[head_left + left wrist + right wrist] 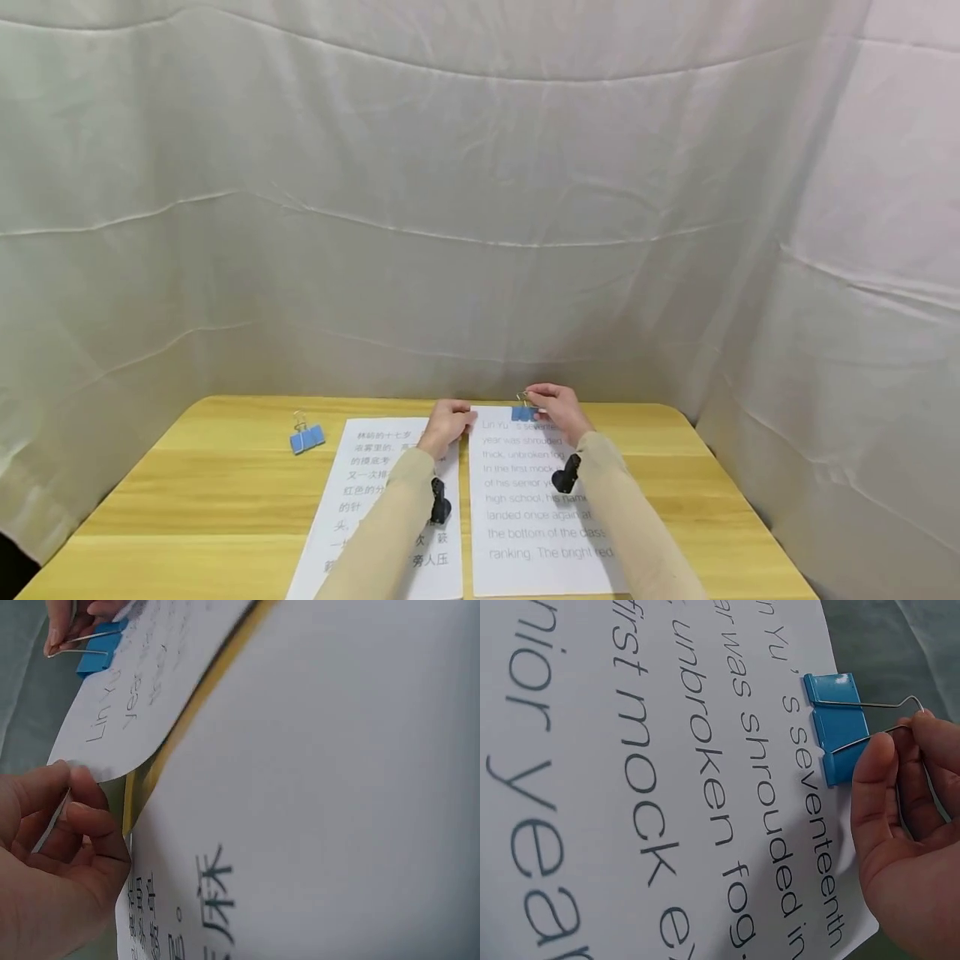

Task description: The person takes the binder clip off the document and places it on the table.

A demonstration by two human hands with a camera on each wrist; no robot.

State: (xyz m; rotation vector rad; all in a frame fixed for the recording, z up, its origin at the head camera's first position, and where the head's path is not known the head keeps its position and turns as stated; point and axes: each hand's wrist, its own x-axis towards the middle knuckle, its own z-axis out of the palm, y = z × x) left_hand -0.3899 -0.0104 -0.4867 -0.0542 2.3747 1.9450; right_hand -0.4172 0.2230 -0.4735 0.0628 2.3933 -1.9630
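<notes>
A white sheet with printed English text (525, 517) lies upright in front of the person. Its top left corner is pinched between the thumb and fingers of the left hand (447, 427), and the left wrist view shows that corner curving up off the table. On the sheet's top edge sits a blue binder clip (840, 731), its body overlapping the start of the first line. The right hand (907, 825) pinches the clip's wire handles, which point away from the sheet. Under the left forearm lies a second sheet with Chinese text (341, 492).
Another blue binder clip (307, 439) rests on the wooden table (195, 500), left of the Chinese sheet, with a wire handle standing up. Behind the table and along its sides hangs a pale grey cloth (465, 208). The sheets lie side by side with a narrow gap.
</notes>
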